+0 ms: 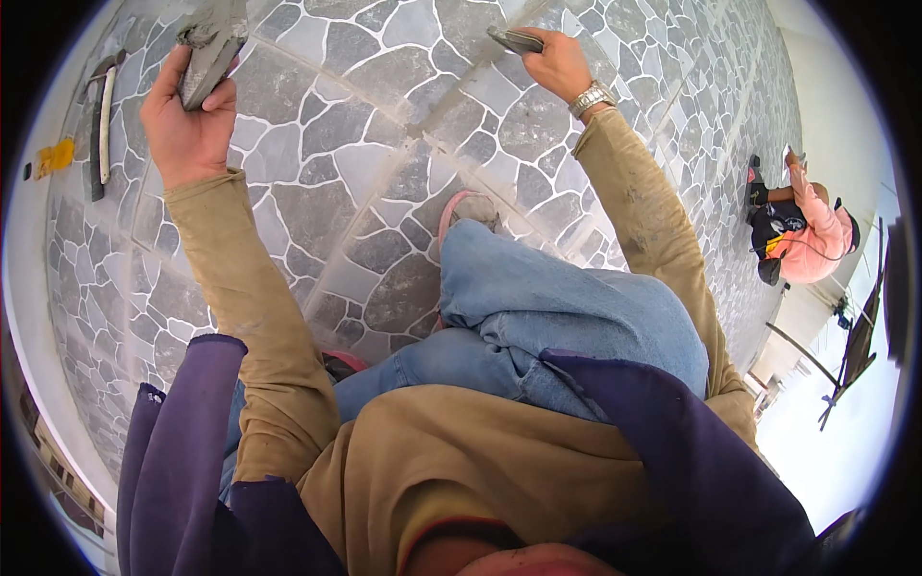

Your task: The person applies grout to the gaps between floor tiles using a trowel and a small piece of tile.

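Observation:
At the upper left, my left hand (192, 130) grips a flat grey plate (213, 60) smeared with wet mortar. Its fingers and thumb wrap the near end, and the far end runs out of the picture. My right hand (559, 67), with a metal watch at the wrist, is closed around a small flat dark tool (517, 40); its exact kind does not show. That tool's tip is over or against a joint in the patterned stone-look tile floor (384, 192). A damp grey streak of grout (451, 96) follows this joint.
A hammer (106, 125) with a pale handle lies beside a dark bar at the far left, near a yellow object (55, 156). My shoe (471, 209) rests on the tiles. A co-worker in pink (812, 235) crouches by the white wall (836, 106) at right.

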Demonstrator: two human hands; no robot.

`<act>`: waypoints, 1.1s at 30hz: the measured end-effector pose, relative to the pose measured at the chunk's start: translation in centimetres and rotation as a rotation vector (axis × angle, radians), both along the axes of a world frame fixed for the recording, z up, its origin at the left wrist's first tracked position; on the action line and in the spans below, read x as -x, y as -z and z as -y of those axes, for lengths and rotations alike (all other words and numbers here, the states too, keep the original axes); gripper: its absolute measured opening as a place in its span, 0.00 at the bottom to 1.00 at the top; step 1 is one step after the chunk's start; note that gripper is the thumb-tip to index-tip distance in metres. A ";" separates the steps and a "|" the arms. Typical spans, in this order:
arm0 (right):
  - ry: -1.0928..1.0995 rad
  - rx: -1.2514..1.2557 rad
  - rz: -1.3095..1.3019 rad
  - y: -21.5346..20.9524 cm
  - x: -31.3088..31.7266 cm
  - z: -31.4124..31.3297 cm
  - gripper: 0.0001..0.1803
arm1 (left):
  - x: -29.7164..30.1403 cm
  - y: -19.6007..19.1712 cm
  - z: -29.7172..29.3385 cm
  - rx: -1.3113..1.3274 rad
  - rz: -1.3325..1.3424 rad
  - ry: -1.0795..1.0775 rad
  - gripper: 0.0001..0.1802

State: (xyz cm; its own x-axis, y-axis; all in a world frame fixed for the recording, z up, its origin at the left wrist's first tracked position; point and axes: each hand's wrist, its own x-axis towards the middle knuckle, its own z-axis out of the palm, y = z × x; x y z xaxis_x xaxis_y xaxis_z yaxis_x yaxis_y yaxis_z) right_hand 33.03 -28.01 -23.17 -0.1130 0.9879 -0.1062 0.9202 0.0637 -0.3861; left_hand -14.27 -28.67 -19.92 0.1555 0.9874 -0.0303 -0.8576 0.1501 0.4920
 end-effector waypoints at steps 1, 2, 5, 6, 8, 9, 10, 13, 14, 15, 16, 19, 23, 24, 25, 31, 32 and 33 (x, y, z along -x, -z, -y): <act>0.017 -0.053 0.032 0.5 -1.2 -1.0 0.24 | 0.0 0.1 0.1 0.003 -0.004 0.001 0.16; 0.013 -0.046 0.028 0.8 -1.5 -1.7 0.24 | 0.1 0.3 0.4 0.037 -0.012 -0.008 0.16; 0.032 -0.001 0.133 2.1 -1.7 -2.2 0.26 | -0.5 0.8 0.7 0.075 -0.020 -0.016 0.16; -0.011 -0.016 0.116 3.1 -1.2 -1.6 0.23 | -0.7 0.9 0.5 0.071 -0.019 -0.017 0.17; -0.020 -0.025 0.099 3.7 2.5 0.2 0.20 | 0.5 1.2 0.3 0.080 -0.030 -0.011 0.15; -0.038 -0.007 0.081 4.1 4.7 1.6 0.20 | 1.6 1.4 0.4 0.079 -0.037 -0.005 0.14; -0.070 -0.050 0.181 3.8 5.6 2.8 0.22 | 1.2 1.2 0.0 0.060 0.003 0.017 0.14; -0.118 -0.011 0.186 2.3 10.2 6.9 0.13 | -2.3 -2.0 0.7 0.071 -0.204 -0.065 0.15; -0.135 -0.015 0.149 2.2 11.5 8.4 0.13 | -3.0 -2.6 0.6 0.114 -0.223 -0.114 0.15; -0.174 -0.067 0.120 2.2 12.7 10.1 0.12 | -3.4 -3.0 0.6 0.108 -0.220 -0.110 0.15; -0.215 -0.120 0.092 2.4 13.8 11.8 0.12 | -3.8 -3.3 0.5 0.110 -0.212 -0.101 0.15; -0.277 -0.134 0.027 1.4 16.5 15.2 0.14 | -3.7 -3.2 0.3 0.097 -0.188 -0.080 0.15; -0.398 0.175 0.056 -0.2 16.3 14.2 0.20 | -0.3 -0.4 -1.0 0.092 -0.089 -0.037 0.15; -0.225 0.430 -0.290 -1.0 14.7 12.8 0.20 | 0.9 -0.1 -1.2 0.083 -0.091 -0.040 0.15; -0.035 0.683 -0.634 -1.7 12.6 11.7 0.20 | 1.6 0.0 -1.0 0.062 -0.045 -0.035 0.15; 0.294 0.461 -1.189 -6.8 -2.7 6.9 0.31 | 2.0 -1.1 0.2 0.034 -0.016 0.007 0.16; 0.298 0.462 -1.192 -6.4 -2.6 5.9 0.31 | 1.8 -0.9 0.2 0.029 0.014 0.014 0.16; 0.203 0.413 -0.905 -5.7 -2.2 4.9 0.29 | 1.5 -0.7 0.1 0.031 0.011 0.018 0.16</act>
